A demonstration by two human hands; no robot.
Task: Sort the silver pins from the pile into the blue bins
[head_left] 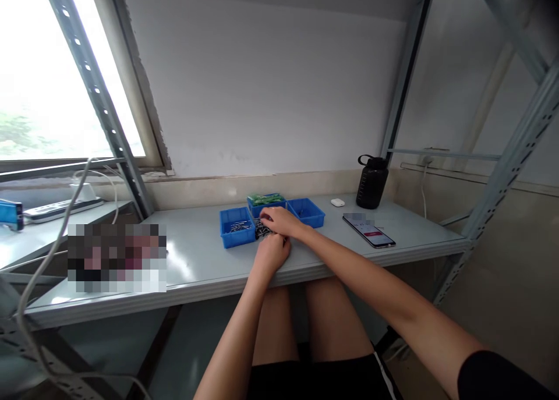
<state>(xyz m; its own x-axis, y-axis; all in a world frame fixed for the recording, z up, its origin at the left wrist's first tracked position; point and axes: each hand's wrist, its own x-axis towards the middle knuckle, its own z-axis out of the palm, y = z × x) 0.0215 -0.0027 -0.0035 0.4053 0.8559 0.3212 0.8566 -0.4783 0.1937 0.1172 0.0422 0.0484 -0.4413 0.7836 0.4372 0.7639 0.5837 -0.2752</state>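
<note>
My left hand (273, 251) rests near the table's front edge, its fingers curled in and mostly hidden; what they hold, if anything, I cannot make out. Just beyond it, my right hand (280, 220) reaches across with bent fingers drawn together over a pile of small metal pieces (261, 230), which look like screws. Whatever is between those fingertips is too small to tell. Left of the pile stands a blue bin (223, 228) holding several thin metal pieces. Behind my right hand are a blue bin with green packets (266, 200) and another blue bin (315, 216).
On the right of the table (196, 260) lie a phone (369, 231) and a small white case (338, 202), with a dark bottle (371, 183) behind. A blurred-out patch (117, 258) covers the left. A white cable (56, 243) hangs near a power strip (61, 211).
</note>
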